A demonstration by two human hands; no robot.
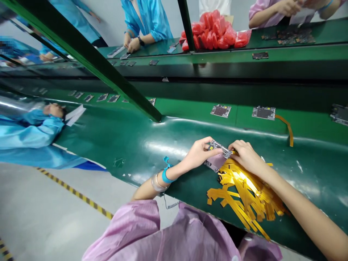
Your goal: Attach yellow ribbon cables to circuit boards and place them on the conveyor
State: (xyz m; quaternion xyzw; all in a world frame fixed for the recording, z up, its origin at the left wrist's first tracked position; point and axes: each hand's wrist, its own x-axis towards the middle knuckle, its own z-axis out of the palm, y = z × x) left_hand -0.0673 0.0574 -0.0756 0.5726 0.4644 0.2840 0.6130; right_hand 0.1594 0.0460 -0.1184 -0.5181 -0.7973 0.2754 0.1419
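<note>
Pinching the board (217,156) at its left end, left hand (198,154) grips; right hand (246,156) closes fingers on its right end, strips (246,195) just near.

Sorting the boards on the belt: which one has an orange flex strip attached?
The circuit board right of centre on the belt; its orange flex strip trails toward the person. The neighbouring board has none.

At your 12 o'clock, red bags (217,30) heap beyond the green post (187,25). At 1 o'clock, two circuit boards (220,110) lie on the conveyor belt (190,108). At 9 o'clock, a blue sleeve (29,130) rests.
</note>
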